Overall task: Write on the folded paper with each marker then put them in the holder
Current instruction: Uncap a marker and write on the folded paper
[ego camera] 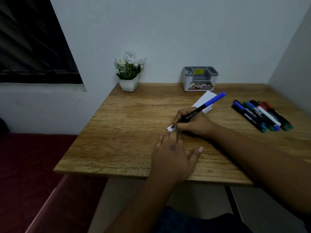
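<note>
- Fingers of my right hand [193, 122] pinch the blue-capped marker [200, 109] near its tip, which touches the folded paper [170, 128].
- My left hand [173, 150] lies flat, fingers straight, pressing the paper's near edge; I should keep that pressure so it cannot slide.
- Light, short strokes seem best on so small a piece.
- Beyond the paper stands the holder [200, 79], at the back of the desk [126, 132]; the remaining markers [262, 116] lie to the paper's right.

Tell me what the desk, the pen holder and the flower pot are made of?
The brown desk looks like wood or wood-print laminate: matte, with grain lines. The grey-and-white pen holder seems moulded plastic, smooth. The small white flower pot looks glossy, plastic or ceramic; cannot tell which.
</note>
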